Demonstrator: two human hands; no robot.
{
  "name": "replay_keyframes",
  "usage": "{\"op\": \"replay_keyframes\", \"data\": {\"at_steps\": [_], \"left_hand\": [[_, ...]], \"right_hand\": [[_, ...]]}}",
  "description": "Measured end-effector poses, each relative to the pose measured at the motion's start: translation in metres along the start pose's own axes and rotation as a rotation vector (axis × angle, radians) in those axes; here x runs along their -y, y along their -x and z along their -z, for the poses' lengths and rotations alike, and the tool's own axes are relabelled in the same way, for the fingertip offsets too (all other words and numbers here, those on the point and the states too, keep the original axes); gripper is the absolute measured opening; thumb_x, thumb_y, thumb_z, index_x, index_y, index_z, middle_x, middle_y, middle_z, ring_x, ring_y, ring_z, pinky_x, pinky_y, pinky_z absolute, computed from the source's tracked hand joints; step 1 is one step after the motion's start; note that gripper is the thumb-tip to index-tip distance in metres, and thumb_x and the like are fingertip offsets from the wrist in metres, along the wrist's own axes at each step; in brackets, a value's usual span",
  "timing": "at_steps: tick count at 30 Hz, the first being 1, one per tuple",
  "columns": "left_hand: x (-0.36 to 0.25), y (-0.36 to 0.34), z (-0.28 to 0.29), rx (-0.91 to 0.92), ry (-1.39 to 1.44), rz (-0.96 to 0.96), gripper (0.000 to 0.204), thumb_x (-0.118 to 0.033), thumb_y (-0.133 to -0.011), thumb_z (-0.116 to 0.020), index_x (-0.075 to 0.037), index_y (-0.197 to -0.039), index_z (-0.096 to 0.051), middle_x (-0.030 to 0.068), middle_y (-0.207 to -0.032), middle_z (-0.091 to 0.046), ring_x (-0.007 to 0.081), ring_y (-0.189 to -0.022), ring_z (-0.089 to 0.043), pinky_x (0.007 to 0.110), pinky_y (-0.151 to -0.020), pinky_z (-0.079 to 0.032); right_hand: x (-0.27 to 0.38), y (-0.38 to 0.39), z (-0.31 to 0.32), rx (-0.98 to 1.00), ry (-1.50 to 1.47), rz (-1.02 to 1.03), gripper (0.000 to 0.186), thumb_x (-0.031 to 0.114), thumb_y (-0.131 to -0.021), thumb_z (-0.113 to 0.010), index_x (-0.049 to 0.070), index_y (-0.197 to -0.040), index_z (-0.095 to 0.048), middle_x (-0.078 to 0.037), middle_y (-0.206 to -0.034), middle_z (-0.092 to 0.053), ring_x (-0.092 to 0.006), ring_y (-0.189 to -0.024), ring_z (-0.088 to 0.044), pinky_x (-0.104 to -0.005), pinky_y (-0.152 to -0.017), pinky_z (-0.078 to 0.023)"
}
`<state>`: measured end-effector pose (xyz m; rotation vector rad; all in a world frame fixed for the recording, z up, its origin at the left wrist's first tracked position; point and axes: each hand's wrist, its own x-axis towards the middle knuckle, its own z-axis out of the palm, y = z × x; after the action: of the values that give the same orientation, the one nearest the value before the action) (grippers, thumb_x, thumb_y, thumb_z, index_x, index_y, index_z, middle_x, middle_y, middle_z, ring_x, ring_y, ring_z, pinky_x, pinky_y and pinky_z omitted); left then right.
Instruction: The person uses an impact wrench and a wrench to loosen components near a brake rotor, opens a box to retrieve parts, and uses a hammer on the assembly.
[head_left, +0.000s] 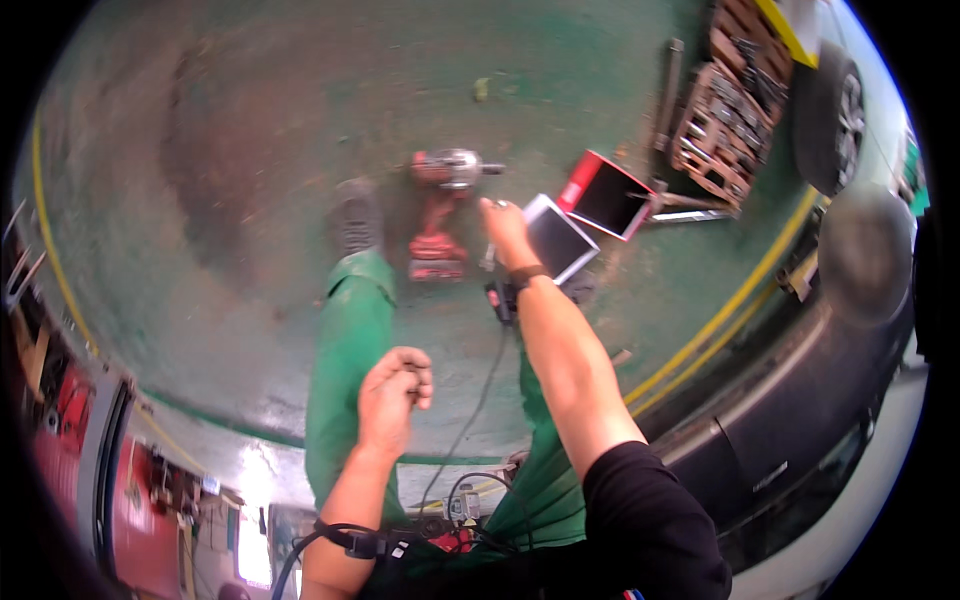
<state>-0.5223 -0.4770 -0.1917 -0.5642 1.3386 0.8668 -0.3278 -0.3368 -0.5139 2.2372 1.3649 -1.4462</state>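
Note:
My right hand (507,232) reaches low over the floor, its fingers curled and blurred, just right of a red cordless impact wrench (435,246) lying on its side. A small shiny metal piece (488,258) shows by its palm; whether the fingers hold anything is hidden. Beside that hand lies an open white-edged box (555,240) with a dark grey inside, touching or close to a red box part (603,195) with a black inside. Nearer to me, my left hand (395,395) hangs above my left leg, its fingers bent inward and nothing visible in them.
At the far right lie an open brown socket case (728,120), a long metal bar (669,95) and a hammer-like tool (690,202). A wheel (830,118) and a dark car bumper (770,410) border the right. A black cable (480,405) runs between my legs.

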Motion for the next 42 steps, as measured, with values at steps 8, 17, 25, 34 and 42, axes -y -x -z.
{"op": "replay_keyframes", "data": {"at_steps": [8, 17, 25, 34, 42], "left_hand": [[0.010, -0.005, -0.014, 0.004, -0.030, 0.025, 0.022, 0.001, -0.081, -0.043, -0.001, -0.097, -0.059, 0.0037, -0.076, -0.055, 0.0106, -0.063, -0.049, 0.024, -0.052, -0.040], [0.029, -0.012, -0.057, 0.014, -0.142, 0.038, 0.017, -0.003, -0.085, -0.045, -0.002, -0.095, -0.059, 0.0019, -0.074, -0.055, 0.0080, -0.059, -0.048, 0.023, -0.050, -0.038], [0.042, -0.015, -0.107, 0.025, -0.236, 0.040, 0.014, -0.006, -0.087, -0.046, -0.002, -0.094, -0.058, 0.0016, -0.073, -0.053, 0.0083, -0.059, -0.047, 0.022, -0.049, -0.037], [0.051, -0.010, -0.131, 0.067, -0.316, 0.012, 0.016, -0.007, -0.092, -0.047, -0.004, -0.098, -0.061, -0.0005, -0.076, -0.053, 0.0062, -0.064, -0.046, 0.020, -0.055, -0.037], [0.069, -0.024, -0.115, 0.088, -0.362, -0.064, 0.017, -0.012, -0.088, -0.056, -0.004, -0.103, -0.061, -0.0008, -0.079, -0.054, 0.0057, -0.067, -0.048, 0.022, -0.057, -0.040]], "right_hand": [[0.034, 0.014, 0.038, 0.112, -0.228, -0.028, 0.044, 0.025, -0.089, -0.065, -0.008, -0.118, -0.061, -0.011, -0.100, -0.069, -0.0221, -0.091, -0.067, -0.0336, -0.079, -0.052], [-0.010, -0.011, 0.146, -0.334, -0.244, 0.207, 0.025, 0.020, -0.083, -0.065, 0.001, -0.098, -0.072, -0.016, -0.087, -0.073, -0.0258, -0.083, -0.072, -0.0368, -0.079, -0.055], [-0.075, -0.066, 0.291, -0.529, 0.196, -0.128, 0.065, 0.035, -0.079, -0.070, 0.011, -0.136, -0.051, -0.022, -0.120, -0.066, -0.0361, -0.115, -0.063, -0.0430, -0.100, -0.047], [-0.141, -0.144, 0.325, -0.342, 0.498, 0.062, 0.084, 0.029, -0.078, -0.073, 0.028, -0.150, -0.030, -0.027, -0.119, -0.065, -0.0457, -0.113, -0.061, -0.0511, -0.097, -0.049], [-0.141, -0.091, 0.381, -0.236, 0.240, 0.434, 0.064, 0.010, -0.077, -0.074, 0.006, -0.138, -0.054, -0.011, -0.122, -0.068, -0.0230, -0.109, -0.066, -0.0335, -0.094, -0.052]]}}
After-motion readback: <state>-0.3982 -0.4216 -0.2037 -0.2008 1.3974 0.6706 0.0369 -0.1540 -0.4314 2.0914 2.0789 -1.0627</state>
